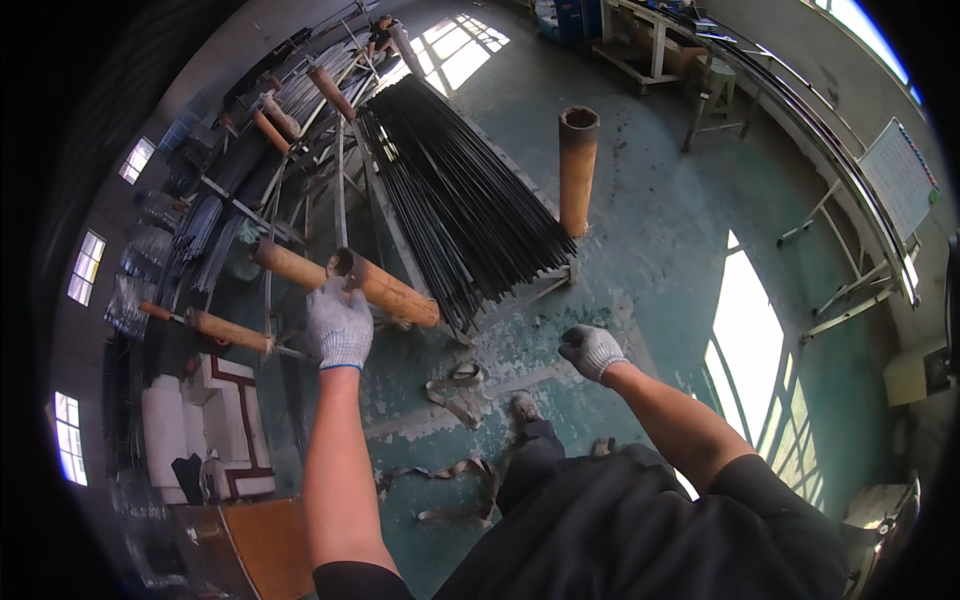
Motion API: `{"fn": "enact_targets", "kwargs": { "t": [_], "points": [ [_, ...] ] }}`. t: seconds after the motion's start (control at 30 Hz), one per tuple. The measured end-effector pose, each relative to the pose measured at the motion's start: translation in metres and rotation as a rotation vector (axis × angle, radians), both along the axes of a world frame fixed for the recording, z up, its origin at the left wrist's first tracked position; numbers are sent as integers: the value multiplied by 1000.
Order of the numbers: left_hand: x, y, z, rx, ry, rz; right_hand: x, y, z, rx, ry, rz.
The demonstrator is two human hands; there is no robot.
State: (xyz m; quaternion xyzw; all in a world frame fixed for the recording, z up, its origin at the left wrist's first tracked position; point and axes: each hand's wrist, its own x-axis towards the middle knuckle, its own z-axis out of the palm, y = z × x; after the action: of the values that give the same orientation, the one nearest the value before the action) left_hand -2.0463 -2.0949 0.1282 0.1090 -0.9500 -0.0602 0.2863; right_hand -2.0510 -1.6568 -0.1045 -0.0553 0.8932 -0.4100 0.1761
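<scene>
Risk at the brown tube: if the left hand [341,325] has only its fingertips at the open end of the brown tube [392,291], a poor grip could let the tube roll or slip; its smooth, round wall would be the likely cause.
Risk at the black rods: the long bundle of black rods [455,190] fans out unevenly at its near end, so a knock from a sleeve or tube could snag or shift several together.
Risk underfoot: a loose strap [462,405] lies near the shoe [524,405], and a second strap [484,492] lies nearer the body — either might catch a step.
Left glove: in front of the tube's open end, fingers pointing up; whether it grasps or merely touches, I cannot tell.
Right glove: the right hand [592,352] is over the floor [640,400], fingers curled in, nothing visible in it; how tightly they close is hidden.
Brown tube: right at the left hand, stretching from it toward the rods' near end, well apart from the right hand.
Black rods: beyond both hands, their near ends between them; an upright tube [577,175] stands beside the bundle's right edge.
</scene>
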Motion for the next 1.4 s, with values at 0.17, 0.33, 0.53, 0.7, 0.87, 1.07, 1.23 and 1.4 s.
{"fn": "enact_targets", "kwargs": {
  "t": [0.17,0.33,0.53,0.7,0.87,1.07,1.23,1.4],
  "points": [
    [-110,-69,-21,118,-230,110,-43,-60,-12,165,-113,-90],
    [-145,-65,-57,-268,-322,130,-98,-107,-37,278,-223,-156],
    [-174,-61,-85,-244,-141,119,-208,-169,-90,398,-262,-77],
    [-175,-62,-91,-296,-148,173,-300,-192,-122,465,-55,-210],
    [-185,-87,-94,-296,-180,225,-381,-182,-161,667,111,-315],
    [-207,-90,-104,-382,-129,195,-407,-173,-188,675,-156,-136],
    [-212,-85,-98,-359,-175,208,-412,-165,-182,525,-268,-132],
    [-218,-86,-100,-388,-84,201,-422,-141,-165,374,-283,6]
  ]
}}
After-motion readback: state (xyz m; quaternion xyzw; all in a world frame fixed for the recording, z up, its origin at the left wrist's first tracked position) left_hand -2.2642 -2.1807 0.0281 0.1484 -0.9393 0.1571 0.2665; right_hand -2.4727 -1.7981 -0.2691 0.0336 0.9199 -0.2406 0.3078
